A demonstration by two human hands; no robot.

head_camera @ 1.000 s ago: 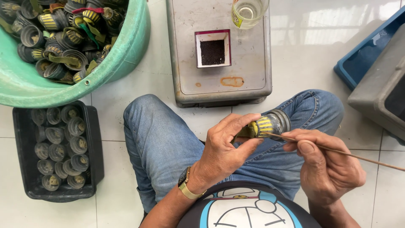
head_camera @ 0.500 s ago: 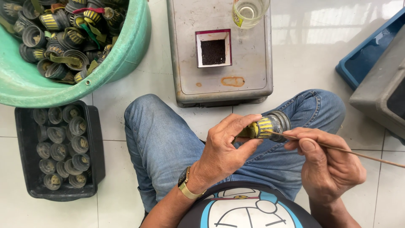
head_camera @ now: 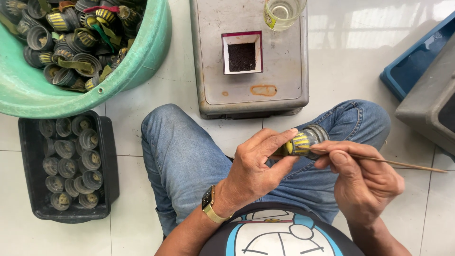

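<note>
2 hands (head_camera: 251, 173), 1 stick (head_camera: 388, 161), 1 basin (head_camera: 142, 61), 1 tray (head_camera: 106, 161), 1 glass (head_camera: 283, 12).

Head camera, steeply downward, close.

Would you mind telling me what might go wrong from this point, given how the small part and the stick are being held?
The thin stick is long and pinched only at one end by the right hand, so it may snap or slip. The small yellow-and-grey part sits in the fingertips of the left hand above the lap and could drop. The glass jar stands near the metal box's edge.
</note>
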